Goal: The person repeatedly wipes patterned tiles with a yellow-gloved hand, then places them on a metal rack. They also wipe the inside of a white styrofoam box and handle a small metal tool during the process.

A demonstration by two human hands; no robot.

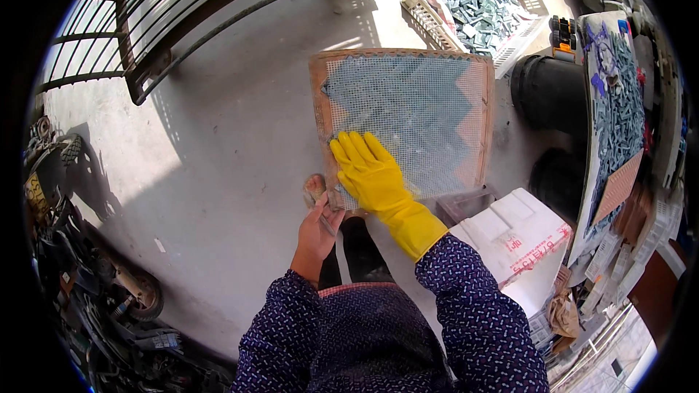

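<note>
A square orange tray (317,94) is in front of me, with flat grey-blue tile strips (408,91) set in it in a zigzag pattern. White mesh (472,147) covers the strips and the bare orange parts at the right side. My right hand (370,175), in a yellow rubber glove, lies flat on the mesh at the left part, fingers stretched toward the far side. Bare and ungloved, my left hand (317,231) is closed at the near left corner of the tray, its fingers partly hidden.
Beyond the tray stands a pale crate (429,23) of loose tile strips. A white box (513,236) is close at the right, near black buckets (547,93) and a board heaped with strips (619,102). A metal rack (182,22) is far left; motorbikes (124,284) stand left.
</note>
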